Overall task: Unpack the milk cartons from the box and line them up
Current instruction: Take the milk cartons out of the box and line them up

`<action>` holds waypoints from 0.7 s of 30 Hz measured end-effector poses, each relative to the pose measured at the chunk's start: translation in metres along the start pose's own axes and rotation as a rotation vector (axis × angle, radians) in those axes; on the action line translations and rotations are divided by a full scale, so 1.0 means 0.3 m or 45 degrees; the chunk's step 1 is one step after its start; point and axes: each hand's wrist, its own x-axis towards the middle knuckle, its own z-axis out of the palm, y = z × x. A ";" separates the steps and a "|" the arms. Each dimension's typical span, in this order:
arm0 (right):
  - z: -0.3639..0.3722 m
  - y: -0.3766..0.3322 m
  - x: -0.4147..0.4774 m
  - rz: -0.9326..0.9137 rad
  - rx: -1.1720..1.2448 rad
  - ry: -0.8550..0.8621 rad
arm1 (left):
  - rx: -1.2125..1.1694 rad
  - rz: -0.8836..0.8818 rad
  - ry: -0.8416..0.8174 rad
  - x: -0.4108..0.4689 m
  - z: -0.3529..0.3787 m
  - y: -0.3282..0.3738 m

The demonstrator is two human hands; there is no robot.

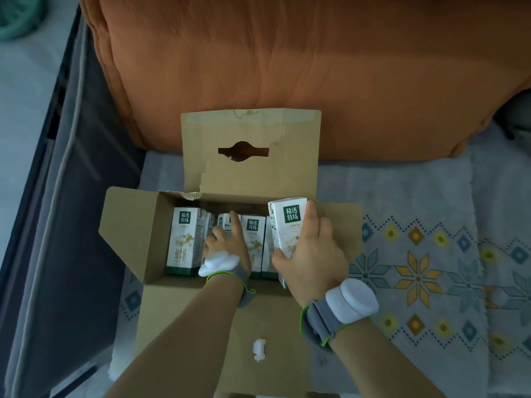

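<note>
At the box's (pixel 129 225) right end your right hand (pixel 310 254) gripped a carton (pixel 288 225) upright, half-lifted, while your left hand (pixel 227 239), fingers loosely spread and holding nothing, reached among the remaining cartons (pixel 185 239) inside.

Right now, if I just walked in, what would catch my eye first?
Probably the open cardboard box in the middle, with white-and-green milk cartons standing inside. The right hand grips one carton at the box's right end, while the left hand reaches among the others. A big orange quilt lies behind.
</note>
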 end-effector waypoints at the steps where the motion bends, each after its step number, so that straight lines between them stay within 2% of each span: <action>1: 0.000 0.000 0.001 -0.001 -0.001 0.004 | 0.004 -0.012 -0.003 0.006 -0.003 0.006; 6: -0.005 -0.007 0.003 -0.019 0.000 0.026 | -0.073 -0.136 -0.073 0.022 -0.015 0.030; 10: -0.026 0.001 -0.005 -0.046 0.019 0.046 | -0.183 -0.128 -0.069 0.007 -0.026 0.014; 16: -0.091 0.022 -0.033 -0.088 0.056 0.068 | -0.270 0.020 0.191 -0.140 -0.134 -0.018; 21: -0.168 0.075 -0.040 -0.056 0.095 0.083 | -0.313 0.077 0.296 -0.301 -0.280 0.000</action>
